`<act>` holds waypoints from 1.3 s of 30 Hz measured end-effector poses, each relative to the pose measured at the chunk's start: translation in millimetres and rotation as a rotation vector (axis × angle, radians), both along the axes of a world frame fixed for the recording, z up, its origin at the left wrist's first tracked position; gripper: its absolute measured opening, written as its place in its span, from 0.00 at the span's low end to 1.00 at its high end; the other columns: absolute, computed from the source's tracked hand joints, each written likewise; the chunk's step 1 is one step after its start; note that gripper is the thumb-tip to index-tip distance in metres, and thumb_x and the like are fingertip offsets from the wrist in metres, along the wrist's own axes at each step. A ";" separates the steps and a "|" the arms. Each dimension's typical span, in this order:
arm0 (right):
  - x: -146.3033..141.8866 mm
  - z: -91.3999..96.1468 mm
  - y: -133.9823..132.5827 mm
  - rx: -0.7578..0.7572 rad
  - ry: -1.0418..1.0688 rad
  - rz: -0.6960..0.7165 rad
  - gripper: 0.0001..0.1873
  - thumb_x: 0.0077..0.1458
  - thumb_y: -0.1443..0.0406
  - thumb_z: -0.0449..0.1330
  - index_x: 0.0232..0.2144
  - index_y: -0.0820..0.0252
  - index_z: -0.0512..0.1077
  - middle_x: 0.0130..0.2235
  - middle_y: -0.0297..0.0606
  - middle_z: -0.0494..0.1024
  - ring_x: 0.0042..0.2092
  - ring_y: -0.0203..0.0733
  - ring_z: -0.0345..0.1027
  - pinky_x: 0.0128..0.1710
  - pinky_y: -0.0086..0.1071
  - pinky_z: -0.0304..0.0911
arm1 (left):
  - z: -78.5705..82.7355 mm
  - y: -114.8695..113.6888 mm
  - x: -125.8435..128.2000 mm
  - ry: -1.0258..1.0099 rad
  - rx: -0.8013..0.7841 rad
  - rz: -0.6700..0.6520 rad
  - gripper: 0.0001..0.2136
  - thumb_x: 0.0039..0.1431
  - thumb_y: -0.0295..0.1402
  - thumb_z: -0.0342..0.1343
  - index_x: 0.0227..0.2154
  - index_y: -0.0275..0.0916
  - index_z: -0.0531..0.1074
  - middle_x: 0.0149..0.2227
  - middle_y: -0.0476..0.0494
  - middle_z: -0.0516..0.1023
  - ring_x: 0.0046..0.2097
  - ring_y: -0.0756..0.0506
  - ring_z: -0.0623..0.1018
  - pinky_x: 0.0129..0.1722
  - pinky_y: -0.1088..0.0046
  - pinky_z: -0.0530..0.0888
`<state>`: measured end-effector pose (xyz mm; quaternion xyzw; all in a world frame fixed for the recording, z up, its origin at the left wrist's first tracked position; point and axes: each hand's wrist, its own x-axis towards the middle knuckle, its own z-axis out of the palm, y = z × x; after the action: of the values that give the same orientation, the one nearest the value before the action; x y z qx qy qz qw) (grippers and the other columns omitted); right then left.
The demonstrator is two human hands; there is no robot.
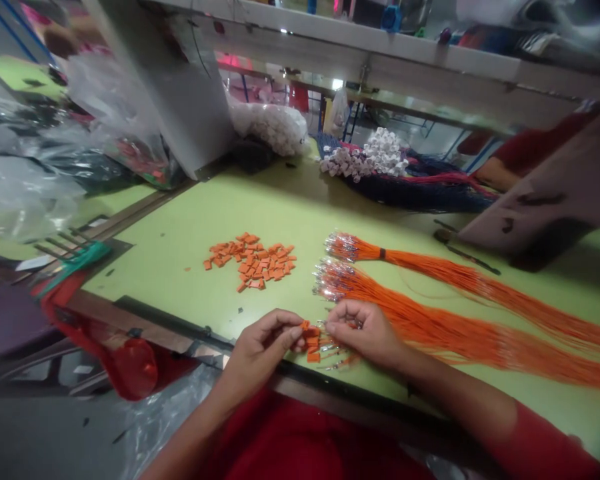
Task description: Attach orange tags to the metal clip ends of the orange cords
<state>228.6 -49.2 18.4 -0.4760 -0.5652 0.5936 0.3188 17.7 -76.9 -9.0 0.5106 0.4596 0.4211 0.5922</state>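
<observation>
Orange wires on pale-green workbench

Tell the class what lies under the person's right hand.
Orange wire ends and small orange blocks show beneath the right hand; whatever lies directly under its palm is covered.

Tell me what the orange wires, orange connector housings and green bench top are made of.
The orange wires look plastic-sheathed: glossy, with bright metal ends. The orange connector housings look like matt moulded plastic, crisp-edged. The green bench top seems painted or laminated board, smooth and faintly shiny.
</observation>
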 end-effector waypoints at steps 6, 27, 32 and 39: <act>0.3 -0.3 0.6 -0.036 -0.009 0.028 0.15 0.47 0.55 0.68 0.27 0.62 0.72 0.22 0.27 0.67 0.23 0.29 0.55 0.24 0.25 0.53 | -3.1 -0.2 0.5 -0.027 -0.014 0.006 0.10 0.58 0.39 0.61 0.37 0.37 0.76 0.29 0.45 0.80 0.32 0.47 0.79 0.36 0.71 0.77; -0.3 2.5 -0.8 0.023 -0.031 0.064 0.15 0.52 0.55 0.64 0.27 0.61 0.70 0.26 0.30 0.69 0.28 0.33 0.60 0.29 0.27 0.58 | -1.4 -4.8 5.2 -0.016 -0.024 0.041 0.10 0.59 0.40 0.60 0.37 0.37 0.77 0.29 0.45 0.79 0.32 0.48 0.77 0.36 0.72 0.76; -2.5 2.2 -3.4 0.078 -0.071 0.046 0.13 0.53 0.56 0.62 0.27 0.60 0.70 0.26 0.31 0.70 0.28 0.34 0.61 0.30 0.28 0.58 | -4.3 -7.0 6.8 0.016 0.028 0.062 0.09 0.61 0.38 0.59 0.37 0.38 0.76 0.30 0.46 0.79 0.33 0.47 0.78 0.36 0.72 0.76; -5.5 -2.9 -8.6 0.088 -0.054 0.001 0.13 0.54 0.56 0.61 0.28 0.60 0.70 0.27 0.32 0.70 0.28 0.34 0.61 0.29 0.28 0.58 | -9.4 -10.4 15.6 0.109 0.203 0.112 0.06 0.62 0.33 0.58 0.38 0.39 0.78 0.35 0.45 0.79 0.35 0.48 0.78 0.37 0.73 0.75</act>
<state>223.1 -57.9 15.6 -0.4770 -0.5994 0.5551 0.3241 33.3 -87.3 -18.3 0.5638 0.4739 0.4695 0.4870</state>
